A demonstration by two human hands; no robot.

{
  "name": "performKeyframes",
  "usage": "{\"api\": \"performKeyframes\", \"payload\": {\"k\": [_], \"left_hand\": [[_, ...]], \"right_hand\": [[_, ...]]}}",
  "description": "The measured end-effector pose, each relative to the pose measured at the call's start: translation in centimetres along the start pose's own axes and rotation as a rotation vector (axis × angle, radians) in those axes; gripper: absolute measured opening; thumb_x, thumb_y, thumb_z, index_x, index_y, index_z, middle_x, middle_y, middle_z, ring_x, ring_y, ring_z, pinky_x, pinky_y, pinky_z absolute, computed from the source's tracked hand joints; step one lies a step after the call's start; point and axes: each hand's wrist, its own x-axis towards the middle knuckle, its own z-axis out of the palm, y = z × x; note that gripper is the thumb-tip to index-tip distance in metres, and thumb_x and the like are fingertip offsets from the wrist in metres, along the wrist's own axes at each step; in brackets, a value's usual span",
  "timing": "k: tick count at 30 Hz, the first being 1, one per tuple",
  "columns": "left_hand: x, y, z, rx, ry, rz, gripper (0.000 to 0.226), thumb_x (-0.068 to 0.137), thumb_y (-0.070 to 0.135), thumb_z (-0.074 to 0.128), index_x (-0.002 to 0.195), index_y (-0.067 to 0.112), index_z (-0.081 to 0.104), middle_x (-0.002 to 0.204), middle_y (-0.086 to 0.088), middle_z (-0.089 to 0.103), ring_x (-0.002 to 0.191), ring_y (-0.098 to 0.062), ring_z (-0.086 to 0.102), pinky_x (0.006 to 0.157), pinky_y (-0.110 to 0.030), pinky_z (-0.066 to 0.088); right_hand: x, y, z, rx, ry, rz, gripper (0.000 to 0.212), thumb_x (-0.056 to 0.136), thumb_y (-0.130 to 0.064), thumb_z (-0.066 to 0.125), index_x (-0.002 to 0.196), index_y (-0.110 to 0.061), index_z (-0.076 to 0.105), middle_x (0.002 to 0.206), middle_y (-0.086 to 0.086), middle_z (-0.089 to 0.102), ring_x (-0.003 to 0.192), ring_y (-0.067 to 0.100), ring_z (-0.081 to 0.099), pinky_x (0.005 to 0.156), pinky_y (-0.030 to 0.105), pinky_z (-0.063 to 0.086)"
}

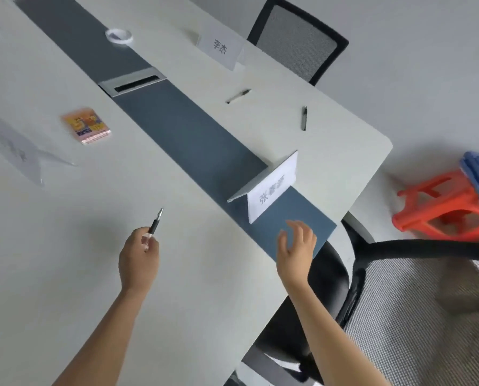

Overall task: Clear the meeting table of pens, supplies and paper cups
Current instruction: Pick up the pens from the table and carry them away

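Pens: three! The held pen (155, 225) has a black grip and its tip points away. A second pen (238, 96) and a third pen (304, 118) lie loose beyond the dark strip (191, 135).
Tape roll: one white tape roll (119, 37), flat, far up the table (177, 288).
Name cards: three name cards (221, 50), all standing.
Left hand: the left hand (139, 257) is curled, pinching the held pen above the tabletop.
Right hand: the right hand (297, 246) has its fingers spread and holds nothing, over the strip's near end.
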Motion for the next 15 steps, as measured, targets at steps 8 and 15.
{"api": "performKeyframes", "payload": {"k": [8,15], "left_hand": [[3.0,2.2,3.6,0.082,0.082,-0.137,0.024,0.088,0.002,0.044,0.110,0.000,0.054,0.103,-0.023,0.061,0.095,-0.039,0.055,0.076,-0.036,0.038],[6.3,3.2,5.8,0.175,0.118,-0.163,0.023,0.087,0.002,0.044,0.106,0.002,0.057,0.098,-0.020,0.060,0.080,-0.028,0.048,0.069,-0.032,0.034]], "right_hand": [[18.1,0.5,1.3,0.146,0.087,0.114,0.030,0.092,-0.011,0.044,0.119,-0.003,0.054,0.127,0.017,0.049,0.120,0.031,0.037,0.086,0.023,0.029],[29.1,2.6,4.7,0.041,0.016,0.230,0.033,0.092,-0.018,0.042,0.122,-0.005,0.050,0.131,0.018,0.046,0.123,0.032,0.035,0.091,0.040,0.036]]}}
